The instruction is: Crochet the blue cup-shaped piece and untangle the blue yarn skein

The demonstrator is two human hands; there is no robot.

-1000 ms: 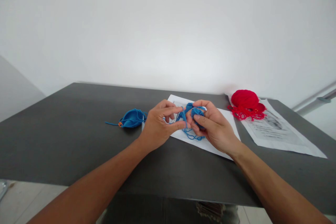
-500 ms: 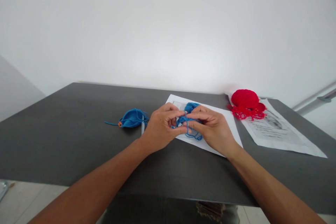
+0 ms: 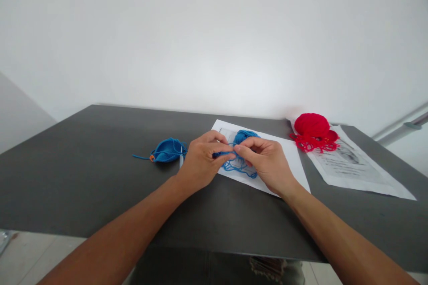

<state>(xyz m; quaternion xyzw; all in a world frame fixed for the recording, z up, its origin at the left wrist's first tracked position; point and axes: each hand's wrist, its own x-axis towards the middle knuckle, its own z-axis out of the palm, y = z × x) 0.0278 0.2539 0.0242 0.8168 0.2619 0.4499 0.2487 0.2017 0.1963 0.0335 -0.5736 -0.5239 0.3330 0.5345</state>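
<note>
My left hand (image 3: 204,156) and my right hand (image 3: 265,160) meet above a white printed sheet (image 3: 294,160). Both pinch blue yarn (image 3: 239,167) between thumb and fingertips, and loose loops of it hang onto the paper. Behind my right fingers lies a ball of blue yarn (image 3: 245,136). Left of my hands rests a blue crocheted piece (image 3: 167,150) with an orange stitch marker (image 3: 152,158) at its tip and a yarn tail. A pale crochet hook (image 3: 181,156) stands beside it, partly covered by my left hand.
At the right, a ball of red yarn (image 3: 312,125) with tangled loops sits on a second printed sheet (image 3: 361,173). The dark table (image 3: 110,187) backs onto a white wall (image 3: 214,44). Its front edge runs below my forearms.
My right thumb and index finger have closed together at the yarn near my left fingertips. The upright loop between my hands is no longer stretched out.
</note>
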